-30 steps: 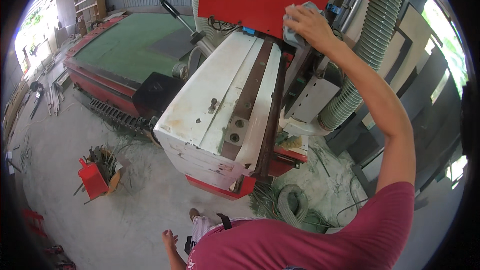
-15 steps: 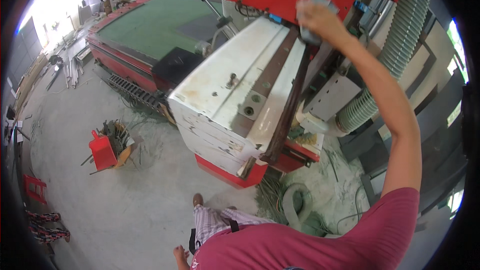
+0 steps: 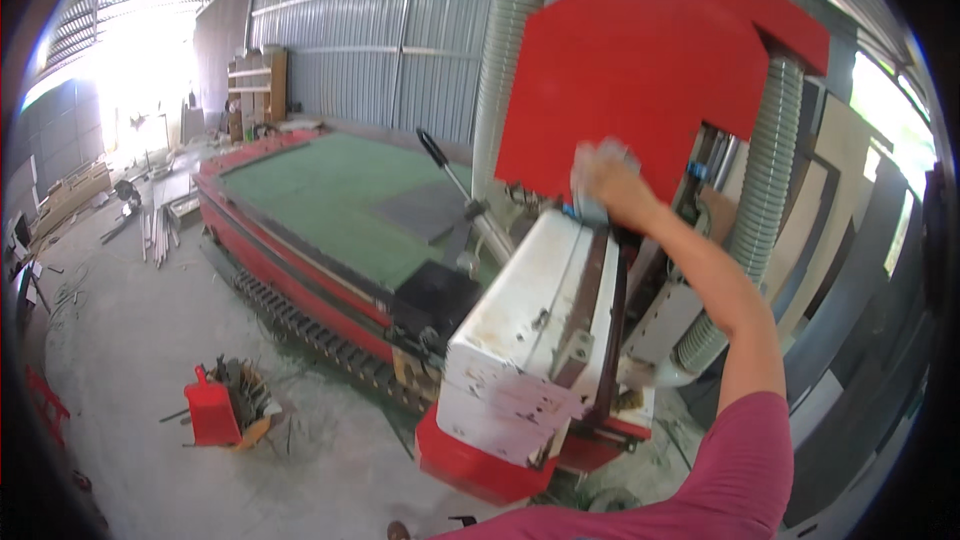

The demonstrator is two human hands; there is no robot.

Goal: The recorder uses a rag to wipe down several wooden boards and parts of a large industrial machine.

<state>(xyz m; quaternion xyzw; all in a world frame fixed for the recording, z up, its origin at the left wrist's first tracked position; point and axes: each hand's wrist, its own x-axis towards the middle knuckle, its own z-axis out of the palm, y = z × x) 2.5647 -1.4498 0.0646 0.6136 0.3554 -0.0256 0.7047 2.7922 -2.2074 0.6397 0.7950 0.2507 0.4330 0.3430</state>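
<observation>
My right hand (image 3: 618, 186) is closed around a crumpled grey cloth (image 3: 590, 208), its edges showing above and below my fingers. Hand and cloth are slightly blurred. They press against or hover just before the lower part of the big red cover (image 3: 640, 70); which of the two, I cannot tell. Below them, the white beam end (image 3: 510, 330) of the machine carries dirt marks, with a brown rail (image 3: 585, 290) running along its top. My left hand is out of the picture.
Ribbed hoses (image 3: 765, 170) hang beside the red cover. The green machine bed (image 3: 330, 200) stretches away to the left, a cable chain (image 3: 300, 325) along its side. On the floor, a red dustpan (image 3: 210, 410) lies by scraps. Dark boards (image 3: 840, 340) lean at right.
The view has tilted up, bringing the whole red cover and back wall into sight. My right hand still holds the cloth near the cover's lower part. My left hand has left the picture.
</observation>
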